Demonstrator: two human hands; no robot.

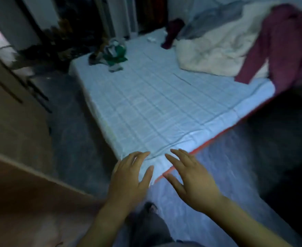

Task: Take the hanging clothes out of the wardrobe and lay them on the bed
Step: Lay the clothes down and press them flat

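L hand (128,177) & R hand (191,179) empty, fingers spread wide, over near corner of bed (155,107); maroon garment (274,50) draped across white duvet (214,49) far right, green/grey clothes heap (114,54) at far-left bed edge.

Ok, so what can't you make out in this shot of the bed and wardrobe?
Head view only.
- wardrobe: cut off by the left edge; its inside is not shown.
- clothes pile on the bed: blurred, so separate garments cannot be told apart.
- maroon garment: blurred and partly cut by the right edge; its kind is unclear.
- left hand, right hand: open at the bed corner; whether they touch it is unclear.
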